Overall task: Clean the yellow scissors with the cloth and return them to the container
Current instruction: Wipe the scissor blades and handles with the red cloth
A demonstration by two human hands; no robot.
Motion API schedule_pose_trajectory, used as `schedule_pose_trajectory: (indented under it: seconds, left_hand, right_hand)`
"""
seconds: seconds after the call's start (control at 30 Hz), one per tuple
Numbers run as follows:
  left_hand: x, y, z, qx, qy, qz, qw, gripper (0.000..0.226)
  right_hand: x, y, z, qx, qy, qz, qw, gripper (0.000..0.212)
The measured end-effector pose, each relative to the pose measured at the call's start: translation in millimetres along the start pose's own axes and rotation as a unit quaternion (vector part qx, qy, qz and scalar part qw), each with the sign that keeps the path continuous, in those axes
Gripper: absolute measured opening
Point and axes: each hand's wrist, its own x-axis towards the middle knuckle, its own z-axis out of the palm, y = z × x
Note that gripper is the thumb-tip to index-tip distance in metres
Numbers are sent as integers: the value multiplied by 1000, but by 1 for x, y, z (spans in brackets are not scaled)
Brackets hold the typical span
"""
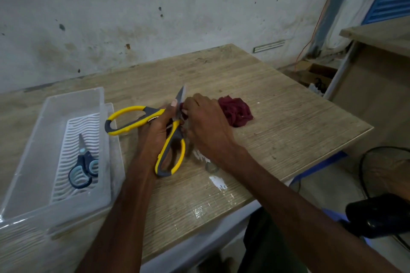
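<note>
Left hand (pixel 155 133) has a closed grip round the yellow scissors (pixel 149 110) near the pivot, handles spread wide, just above the worktop (pixel 277 131). Right hand (pixel 207 124) pinches the dark red cloth (pixel 236 112) against the blade. On the left, the clear container (pixel 73 101) holds small blue scissors (pixel 84 163) on a white ribbed tray (pixel 66 175).
</note>
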Motion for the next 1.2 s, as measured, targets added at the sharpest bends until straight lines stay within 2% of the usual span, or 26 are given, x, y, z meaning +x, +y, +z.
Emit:
schedule_pose_trajectory:
  seconds: [0.1,0.17,0.23,0.33,0.4,0.53,0.67,0.77,0.83,0.93,1.0,1.1,1.13,1.2]
  left_hand:
    - [-2,2,2,27,21,11,999,57]
    - [-1,5,2,68,35,14,997,36]
    - [-4,6,4,82,39,19,996,27]
    - [-4,5,5,60,40,33,997,20]
    - [-4,3,6,70,49,42,995,20]
    - [-5,5,7,62,43,33,997,23]
    - [-8,8,9,71,40,27,996,24]
    - [-8,7,8,108,45,41,992,32]
    - [-9,7,9,135,43,54,988,32]
    - [-12,8,12,145,53,63,986,24]
    - [-12,6,14,145,49,70,986,23]
    - [-11,5,13,108,55,71,990,34]
    - [-11,4,12,104,56,67,991,36]
    - [-12,5,12,131,65,71,987,29]
  right_hand:
    - [6,5,4,-49,-17,3,999,23]
    - [12,17,2,-69,-13,49,996,16]
    - [13,23,2,-77,9,74,994,10]
    - [0,8,8,-43,0,-3,999,12]
    - [-6,3,7,2,0,-30,1000,16]
    - [-2,15,0,125,28,3,992,24]
    - [2,28,2,132,37,32,990,6]
    - [2,33,4,93,27,35,995,6]
    - [6,38,4,63,23,67,996,5]
    - [10,45,0,100,64,127,985,3]
    - [5,32,-1,116,63,90,987,7]
    - [-4,12,4,141,22,26,989,29]
    - [-1,16,6,146,14,33,989,31]
    - [8,33,5,127,15,81,988,18]
